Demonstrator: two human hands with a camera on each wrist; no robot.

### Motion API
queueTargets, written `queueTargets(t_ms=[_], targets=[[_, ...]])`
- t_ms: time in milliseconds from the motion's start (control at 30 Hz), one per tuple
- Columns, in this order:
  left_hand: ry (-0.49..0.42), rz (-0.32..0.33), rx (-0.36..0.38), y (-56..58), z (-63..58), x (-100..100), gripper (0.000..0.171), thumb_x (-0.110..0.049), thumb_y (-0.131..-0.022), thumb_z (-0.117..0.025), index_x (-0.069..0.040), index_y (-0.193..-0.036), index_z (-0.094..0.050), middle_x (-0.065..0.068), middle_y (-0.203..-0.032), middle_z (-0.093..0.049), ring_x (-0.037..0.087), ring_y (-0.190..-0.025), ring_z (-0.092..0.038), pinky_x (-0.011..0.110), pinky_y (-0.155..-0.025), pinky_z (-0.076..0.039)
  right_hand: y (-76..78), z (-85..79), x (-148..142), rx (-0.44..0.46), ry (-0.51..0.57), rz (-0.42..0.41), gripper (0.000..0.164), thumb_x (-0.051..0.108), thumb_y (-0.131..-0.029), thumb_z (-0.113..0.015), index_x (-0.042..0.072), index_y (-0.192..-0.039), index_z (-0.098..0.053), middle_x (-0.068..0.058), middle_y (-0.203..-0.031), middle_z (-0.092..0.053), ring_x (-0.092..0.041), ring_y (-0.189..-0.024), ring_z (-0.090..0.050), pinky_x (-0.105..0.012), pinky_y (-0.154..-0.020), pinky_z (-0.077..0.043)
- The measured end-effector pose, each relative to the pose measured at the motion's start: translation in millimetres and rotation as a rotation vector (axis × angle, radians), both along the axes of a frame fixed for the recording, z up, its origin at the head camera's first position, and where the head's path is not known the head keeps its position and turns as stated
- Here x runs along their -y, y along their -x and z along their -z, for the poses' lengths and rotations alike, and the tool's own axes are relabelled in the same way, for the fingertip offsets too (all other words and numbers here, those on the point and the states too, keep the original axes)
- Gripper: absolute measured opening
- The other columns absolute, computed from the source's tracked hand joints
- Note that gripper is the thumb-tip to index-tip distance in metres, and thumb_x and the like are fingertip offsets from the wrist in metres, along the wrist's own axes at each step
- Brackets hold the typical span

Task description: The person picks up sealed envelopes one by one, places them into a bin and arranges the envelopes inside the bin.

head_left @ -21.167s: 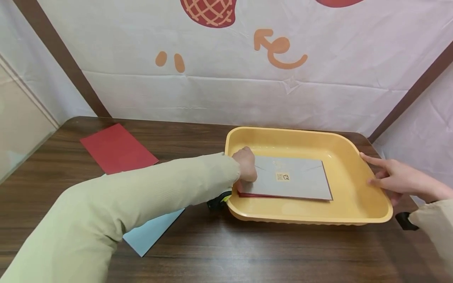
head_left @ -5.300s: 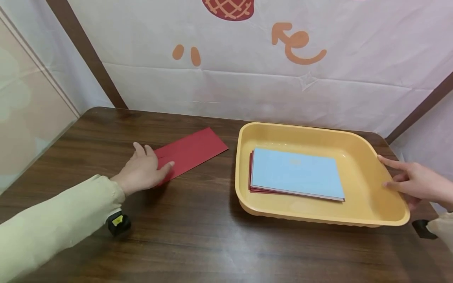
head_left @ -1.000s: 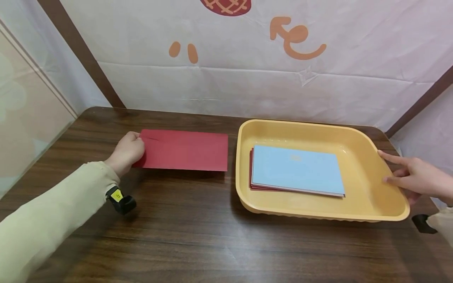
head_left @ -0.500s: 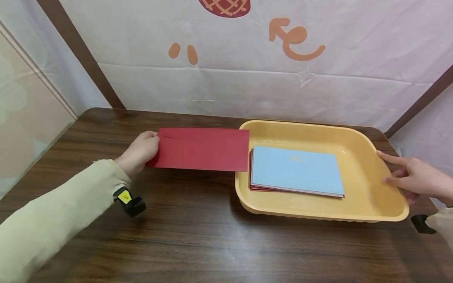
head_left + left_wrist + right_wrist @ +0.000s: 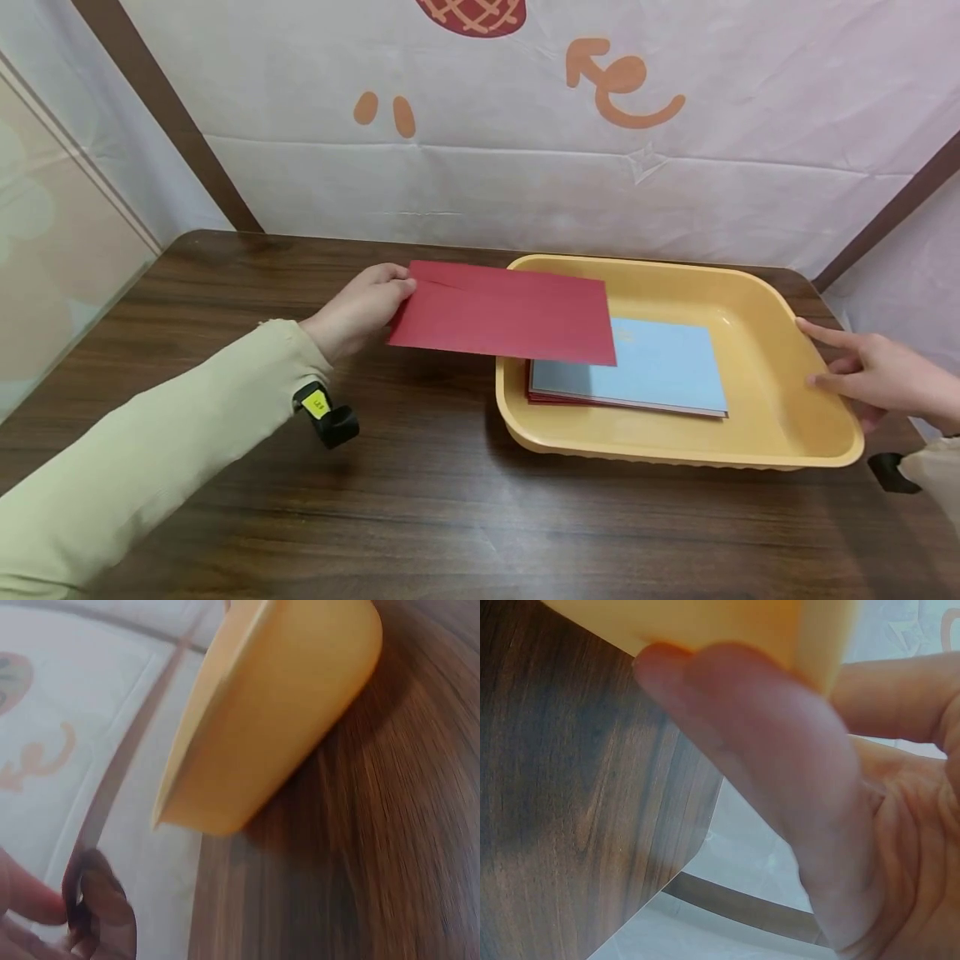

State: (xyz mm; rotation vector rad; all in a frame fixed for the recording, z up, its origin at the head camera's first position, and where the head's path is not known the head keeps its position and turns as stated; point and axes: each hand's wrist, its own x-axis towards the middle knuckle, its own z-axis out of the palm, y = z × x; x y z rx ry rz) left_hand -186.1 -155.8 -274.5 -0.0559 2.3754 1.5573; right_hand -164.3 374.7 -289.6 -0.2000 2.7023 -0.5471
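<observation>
My left hand (image 5: 365, 307) pinches a red envelope (image 5: 502, 312) by its left short edge, thumb on top. The envelope is held above the table, its right part over the left side of a yellow tray (image 5: 615, 446). In the left wrist view, the envelope (image 5: 112, 776) appears edge-on between thumb and fingers. Inside the tray lies a stack with a light blue envelope (image 5: 660, 367) on top and red edges below, partly hidden by the held envelope. My right hand (image 5: 877, 375) grips the tray's right wall; the right wrist view shows fingers (image 5: 772, 727) against its outside.
The dark wooden table (image 5: 450, 517) extends in front of the tray and to its left. A pale printed cloth (image 5: 487, 183) hangs along the back edge. Each wrist carries a black camera mount (image 5: 330, 421).
The light blue envelope, once on the table, now tops the tray's stack. My left hand has picked the red envelope off the table and carried it right, over the tray. My right hand stays put.
</observation>
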Motion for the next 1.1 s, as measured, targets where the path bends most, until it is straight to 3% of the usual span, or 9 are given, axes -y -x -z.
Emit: queueTargets(t_ms=[200, 433, 667, 800, 1100], targets=[[-0.031, 0.119, -0.053, 1.3, 1.3, -27.6, 0.034, -0.011, -0.102, -0.035, 0.011, -0.127, -0.040, 0.019, -0.110, -0.059, 0.012, -0.085, -0.058, 0.025, -0.080, -0.047, -0.2, 1.5, -0.3, 0.003, 0.005, 0.001, 0.082, 0.015, -0.095, -0.060, -0.001, -0.151, -0.002, -0.006, -0.078, -0.071, -0.021, -0.043, -0.059, -0.033, -0.045, -0.053], [-0.128, 0.186, -0.041, 0.6, 3.3, -52.3, 0.032, -0.007, -0.100, -0.039, 0.010, -0.128, -0.037, 0.020, -0.106, -0.061, 0.012, -0.076, -0.060, 0.027, -0.072, -0.053, 0.8, 1.5, -0.1, 0.014, 0.002, 0.003, 0.082, 0.015, -0.094, -0.060, 0.000, -0.151, -0.002, -0.002, -0.070, -0.067, -0.018, -0.041, -0.055, -0.032, -0.045, -0.052], [-0.125, 0.233, -0.002, 6.0, 0.9, -78.4, 0.035, -0.002, -0.098, -0.046, 0.007, -0.130, -0.036, 0.026, -0.116, -0.063, 0.012, -0.071, -0.061, 0.029, -0.071, -0.055, 1.6, 0.9, -1.9, 0.016, 0.007, -0.002, 0.082, 0.014, -0.094, -0.060, -0.001, -0.150, -0.002, -0.003, -0.073, -0.069, -0.019, -0.043, -0.058, -0.032, -0.046, -0.053], [-0.127, 0.249, 0.031, 10.4, 0.2, -95.5, 0.041, -0.002, -0.097, -0.049, 0.005, -0.135, -0.032, 0.023, -0.109, -0.064, 0.012, -0.069, -0.061, 0.029, -0.068, -0.055, 2.5, 1.9, -1.4, 0.017, 0.009, 0.017, 0.082, 0.014, -0.094, -0.060, -0.001, -0.150, -0.003, -0.004, -0.077, -0.070, -0.021, -0.046, -0.060, -0.034, -0.046, -0.053], [-0.071, 0.267, 0.063, 17.0, 6.7, -117.8, 0.043, -0.005, -0.097, -0.051, 0.003, -0.134, -0.030, 0.011, -0.089, -0.060, 0.011, -0.054, -0.058, 0.038, -0.081, -0.055, 2.8, 2.0, -3.3, 0.003, 0.026, 0.012, 0.081, 0.013, -0.093, -0.061, -0.001, -0.151, -0.006, -0.006, -0.078, -0.070, -0.019, -0.045, -0.060, -0.034, -0.045, -0.053]])
